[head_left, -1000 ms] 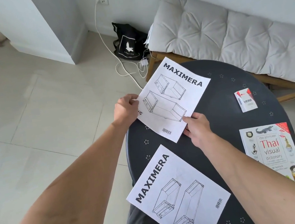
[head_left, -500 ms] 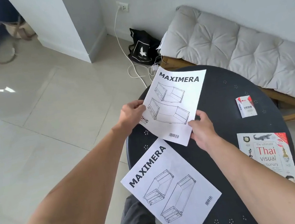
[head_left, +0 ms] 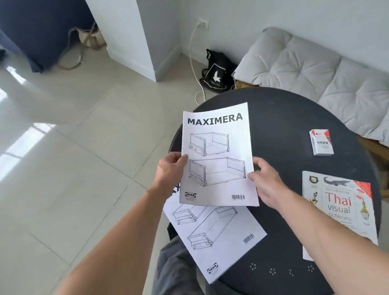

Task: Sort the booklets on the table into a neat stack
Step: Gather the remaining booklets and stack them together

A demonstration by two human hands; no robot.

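Observation:
I hold a white MAXIMERA booklet [head_left: 217, 159] upright-facing above the round black table [head_left: 282, 120]. My left hand [head_left: 170, 169] pinches its left edge and my right hand [head_left: 265, 180] grips its right edge. A second MAXIMERA booklet [head_left: 216, 236] lies flat at the table's near left edge, hanging partly over the rim. The held booklet covers its top part and title. A Thai visual dictionary [head_left: 339, 204] lies on the table's right side under my right forearm.
A small red and white VESS box [head_left: 321, 142] sits on the table's far right. A grey cushioned bench [head_left: 328, 78] stands behind the table. A black bag [head_left: 215, 74] and a white cable [head_left: 191, 55] lie on the tiled floor by the wall.
Both hands have lifted the first booklet off the table, turned it square to me, and brought it nearer, over the top of the second booklet. The head view has tilted up.

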